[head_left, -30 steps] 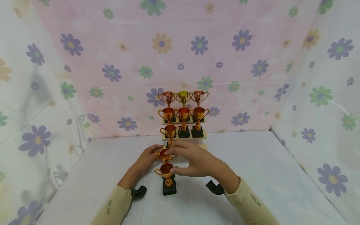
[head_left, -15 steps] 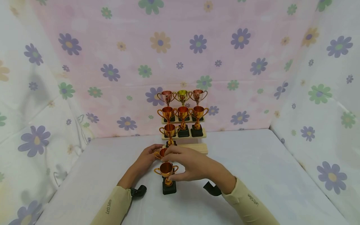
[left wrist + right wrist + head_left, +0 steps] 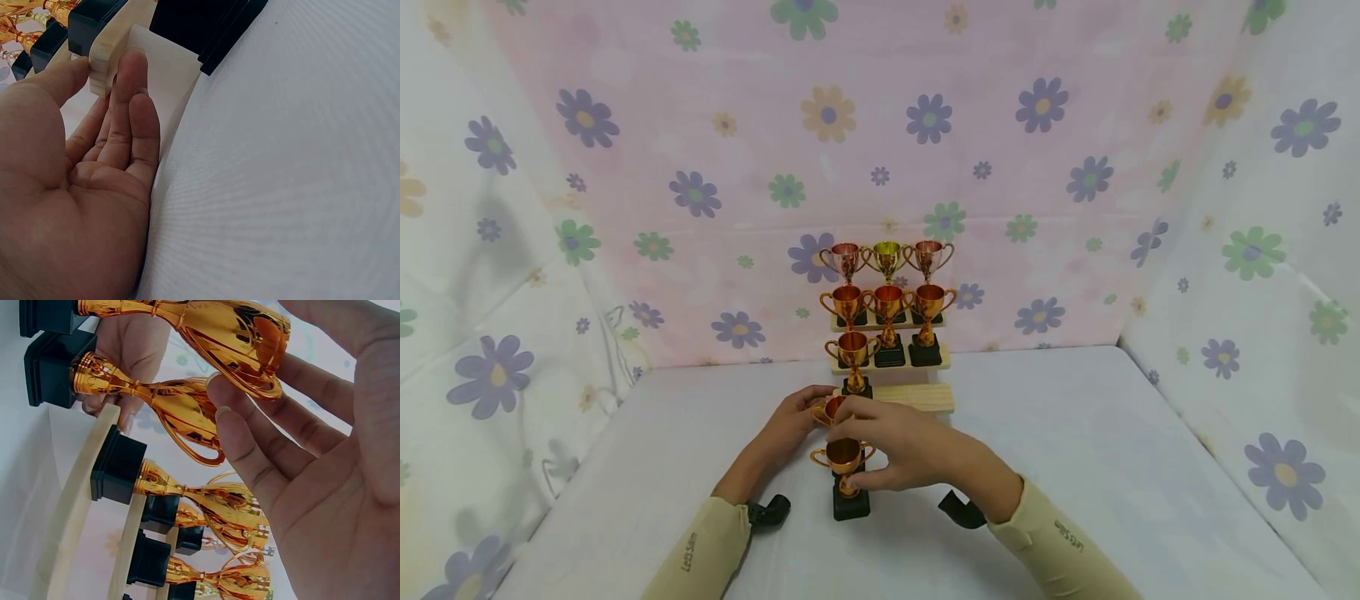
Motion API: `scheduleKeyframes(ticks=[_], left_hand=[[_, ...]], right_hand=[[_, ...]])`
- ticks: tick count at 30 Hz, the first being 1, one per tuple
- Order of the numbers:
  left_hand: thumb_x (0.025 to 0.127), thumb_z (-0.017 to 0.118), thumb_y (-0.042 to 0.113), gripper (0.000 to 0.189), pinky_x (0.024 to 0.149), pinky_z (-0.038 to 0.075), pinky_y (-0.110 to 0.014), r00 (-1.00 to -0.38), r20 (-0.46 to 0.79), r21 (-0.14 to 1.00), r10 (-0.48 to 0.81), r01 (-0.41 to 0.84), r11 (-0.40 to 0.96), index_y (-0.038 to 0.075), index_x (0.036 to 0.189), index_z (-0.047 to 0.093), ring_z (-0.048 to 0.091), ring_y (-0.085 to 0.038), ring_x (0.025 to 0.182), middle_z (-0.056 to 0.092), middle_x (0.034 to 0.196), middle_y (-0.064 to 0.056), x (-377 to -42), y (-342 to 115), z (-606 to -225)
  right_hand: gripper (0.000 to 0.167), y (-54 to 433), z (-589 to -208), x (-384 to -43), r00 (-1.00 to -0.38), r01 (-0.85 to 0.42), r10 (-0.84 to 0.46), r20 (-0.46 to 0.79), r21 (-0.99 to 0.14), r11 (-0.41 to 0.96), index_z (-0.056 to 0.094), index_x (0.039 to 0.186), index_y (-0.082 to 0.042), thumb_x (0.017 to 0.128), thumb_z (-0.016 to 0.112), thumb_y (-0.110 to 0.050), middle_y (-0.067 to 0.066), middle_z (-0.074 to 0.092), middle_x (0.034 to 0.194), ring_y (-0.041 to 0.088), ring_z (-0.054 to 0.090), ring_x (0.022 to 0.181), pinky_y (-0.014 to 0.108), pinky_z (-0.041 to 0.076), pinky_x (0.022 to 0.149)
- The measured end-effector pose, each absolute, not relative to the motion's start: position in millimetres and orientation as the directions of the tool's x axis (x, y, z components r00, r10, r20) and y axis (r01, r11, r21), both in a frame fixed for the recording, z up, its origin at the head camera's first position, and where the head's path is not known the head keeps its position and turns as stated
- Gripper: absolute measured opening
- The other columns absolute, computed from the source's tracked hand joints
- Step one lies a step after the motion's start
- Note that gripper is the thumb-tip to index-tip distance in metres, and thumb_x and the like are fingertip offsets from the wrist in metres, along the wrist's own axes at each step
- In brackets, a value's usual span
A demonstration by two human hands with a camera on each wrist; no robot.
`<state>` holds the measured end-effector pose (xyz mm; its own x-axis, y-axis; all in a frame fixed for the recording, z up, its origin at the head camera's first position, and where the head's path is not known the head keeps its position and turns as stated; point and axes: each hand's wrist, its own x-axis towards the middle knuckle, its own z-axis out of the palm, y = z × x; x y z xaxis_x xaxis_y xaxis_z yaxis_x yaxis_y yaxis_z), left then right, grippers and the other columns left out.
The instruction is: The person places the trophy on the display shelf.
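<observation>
My left hand (image 3: 792, 421) is at the left end of the tiered wooden stand (image 3: 917, 397). In the left wrist view, its thumb and fingers hold the end of a wooden step (image 3: 103, 67) from both sides. My right hand (image 3: 910, 437) reaches around the front gold trophy (image 3: 842, 457), thumb near its stem and fingers on the far side, not closed on it. The right wrist view shows its fingertips by the cup of the second gold trophy (image 3: 181, 403); whether they touch it I cannot tell. Both trophies stand upright on black bases in front of the stand.
One gold trophy (image 3: 853, 348) stands on the lowest step's left end. The middle step carries gold trophies (image 3: 889, 304) and the top one a row with a yellowish cup (image 3: 887, 258) in the middle. Flowered cloth (image 3: 880, 125) walls surround the white table (image 3: 1037, 433).
My right hand has shifted slightly down and left, its thumb dropping from the front trophy's rim to its stem, uncovering the lowest step's right part. My left hand has stayed put.
</observation>
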<state>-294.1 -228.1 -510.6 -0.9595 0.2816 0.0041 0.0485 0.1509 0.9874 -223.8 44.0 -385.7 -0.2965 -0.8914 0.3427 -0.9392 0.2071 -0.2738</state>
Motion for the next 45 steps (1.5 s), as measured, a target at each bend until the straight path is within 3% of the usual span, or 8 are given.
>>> scheduleKeyframes(ticks=[20,45], left_hand=[[0.107,0.057,0.01,0.044,0.094,0.056,-0.027,-0.958,0.009,0.989,0.288,0.051,0.139,0.0,0.149,0.052,0.067,-0.02,0.114,0.07,0.13,-0.013,-295.9,-229.0,-512.3],[0.106,0.054,0.005,0.044,0.092,0.056,-0.027,-0.956,0.029,0.986,0.292,0.075,0.147,-0.001,0.149,0.052,0.068,-0.019,0.11,0.071,0.127,-0.013,-293.7,-228.6,-510.7]], right_hand=[[0.05,36.9,-390.6,-224.3,-0.36,-0.916,-0.89,0.279,-0.284,0.282,0.063,0.14,-0.017,0.095,0.082,-0.028,-0.002,0.058,0.132,0.006,0.06,0.105,0.015,0.051,0.09],[0.048,37.3,-391.1,-225.9,-0.316,-0.933,-0.898,0.307,-0.272,0.236,0.063,0.138,-0.015,0.095,0.082,-0.027,0.0,0.059,0.131,0.007,0.061,0.104,0.015,0.05,0.091]])
